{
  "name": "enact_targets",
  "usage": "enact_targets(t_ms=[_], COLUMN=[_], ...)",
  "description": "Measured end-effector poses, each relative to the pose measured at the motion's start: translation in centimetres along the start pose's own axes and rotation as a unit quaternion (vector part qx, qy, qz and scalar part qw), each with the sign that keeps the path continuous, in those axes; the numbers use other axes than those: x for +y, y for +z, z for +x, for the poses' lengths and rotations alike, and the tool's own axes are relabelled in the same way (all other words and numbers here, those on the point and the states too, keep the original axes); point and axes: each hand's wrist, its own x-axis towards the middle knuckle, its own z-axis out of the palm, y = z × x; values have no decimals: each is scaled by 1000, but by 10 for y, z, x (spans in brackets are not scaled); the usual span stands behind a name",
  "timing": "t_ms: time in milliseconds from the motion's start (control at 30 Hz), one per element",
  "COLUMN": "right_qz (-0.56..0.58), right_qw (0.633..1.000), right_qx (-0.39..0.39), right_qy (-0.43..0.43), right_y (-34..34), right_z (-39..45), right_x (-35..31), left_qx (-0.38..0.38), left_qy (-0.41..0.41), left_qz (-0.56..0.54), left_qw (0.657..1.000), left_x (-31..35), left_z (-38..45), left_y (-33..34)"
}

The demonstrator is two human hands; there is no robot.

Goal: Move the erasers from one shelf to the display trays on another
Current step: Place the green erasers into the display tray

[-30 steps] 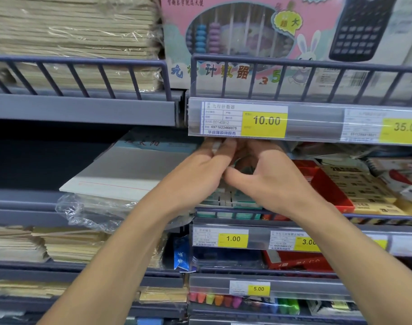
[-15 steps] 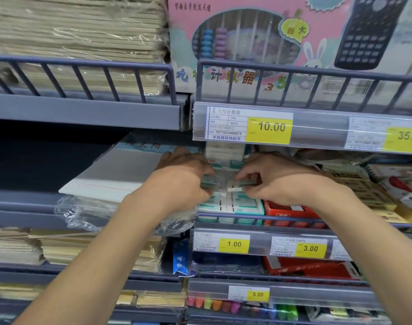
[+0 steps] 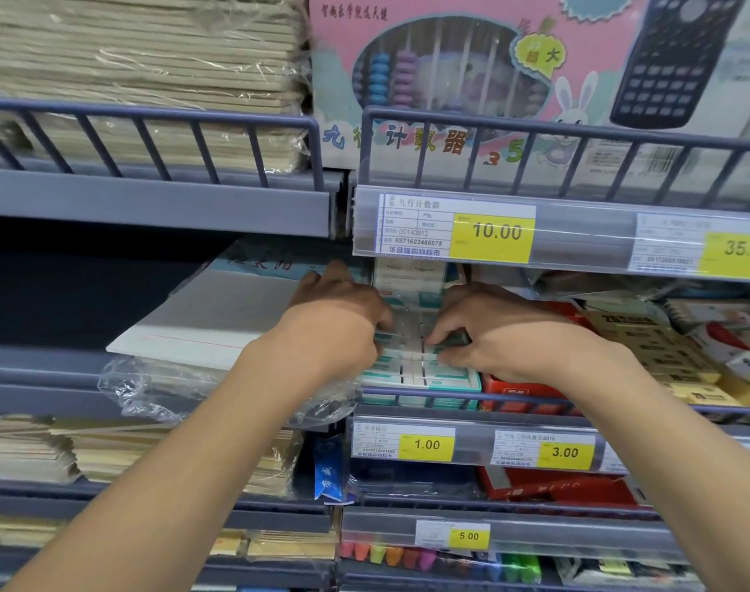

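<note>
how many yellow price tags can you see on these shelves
5: 10.00 yellow price tag, 35.00 at right edge, 1.00, 3.00, 5.00. Others may be cropped.

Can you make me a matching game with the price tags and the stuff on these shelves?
Things:
1. 10.00 price tag
2. 1.00 price tag
3. 3.00 price tag
4. 5.00 price tag

Places:
A. below the red box
B. below the teal and white erasers
C. above the coloured highlighters
D. below the pink abacus box

Pairs: 1-D, 2-B, 3-A, 4-C
</note>
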Motion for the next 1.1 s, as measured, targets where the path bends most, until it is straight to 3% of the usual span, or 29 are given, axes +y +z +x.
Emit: enact_targets(t_ms=[433, 533, 600, 667, 733, 833, 900, 1000, 1100], right_qz=[-73, 28, 122, 204, 226, 184, 105, 32, 29], right_qw=[997, 999, 989, 969, 962, 970, 978, 983, 982], right_qx=[-31, -11, 46, 119, 129, 43, 19, 28, 56], right_qy=[19, 33, 64, 68, 86, 156, 182, 176, 176], right_y=[2, -8, -18, -27, -34, -39, -38, -30, -25], right_z=[5, -5, -18, -33, -48, -66, -70, -68, -63], right_x=[-1, 6, 17, 34, 52, 71, 77, 79, 80], left_qx=[-21, -29, -28, 0, 31, 35, 34, 32, 30], left_qy=[40, 42, 44, 50, 62, 83, 90, 98, 114], left_qz=[27, 34, 32, 1, -68, -172, -184, -160, -115], left_qw=[999, 998, 998, 999, 995, 981, 978, 982, 986], left_x=[0, 1, 2, 5, 13, 35, 51, 71, 86], left_z=[11, 10, 8, 6, 6, 11, 19, 30, 40], left_y=[4, 2, -2, -7, -12, -17, -17, -12, -7])
